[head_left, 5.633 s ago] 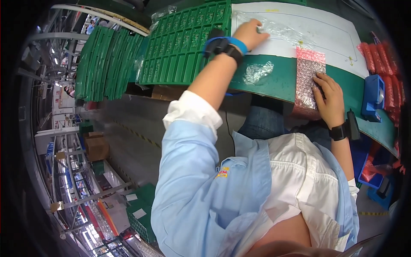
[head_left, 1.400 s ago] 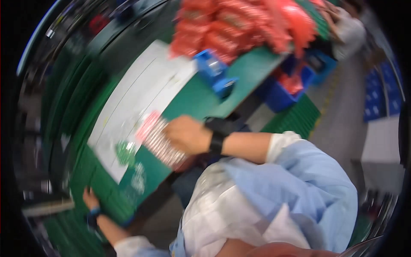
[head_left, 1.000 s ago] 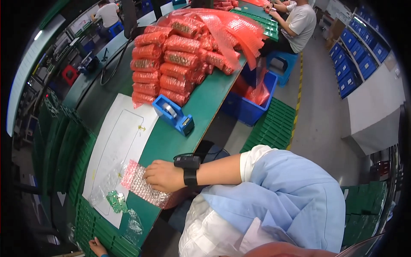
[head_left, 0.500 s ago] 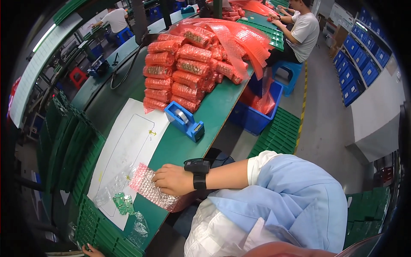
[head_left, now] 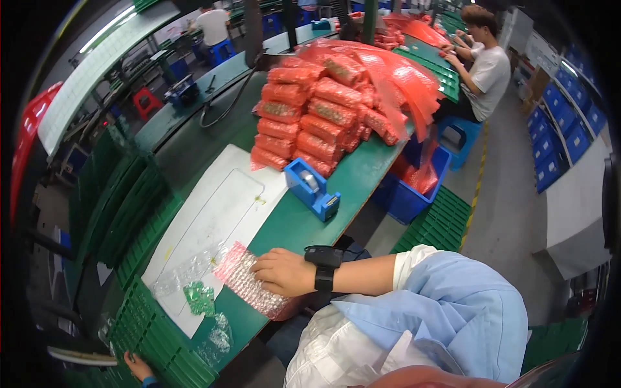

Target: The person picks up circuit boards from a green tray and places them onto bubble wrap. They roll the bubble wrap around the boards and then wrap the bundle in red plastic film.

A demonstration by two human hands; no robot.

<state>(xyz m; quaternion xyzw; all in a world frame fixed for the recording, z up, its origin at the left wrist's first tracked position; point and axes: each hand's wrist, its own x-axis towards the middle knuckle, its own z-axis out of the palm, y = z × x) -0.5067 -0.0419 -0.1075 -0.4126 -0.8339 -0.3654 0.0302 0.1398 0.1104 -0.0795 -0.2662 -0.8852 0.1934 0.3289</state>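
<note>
Bubble wrap beneath right fingers on green table

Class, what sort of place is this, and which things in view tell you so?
Probably an electronics factory's packing area: small green circuit boards lie out near the worker, and a pile of red bubble-wrapped bundles is stacked beside a blue tape dispenser.

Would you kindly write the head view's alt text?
A person's right hand rests on pink bubble wrap on a green worktable, the left hand by a green tray. Nearby: circuit boards, a blue tape dispenser, stacked red bubble-wrapped bundles.
</note>
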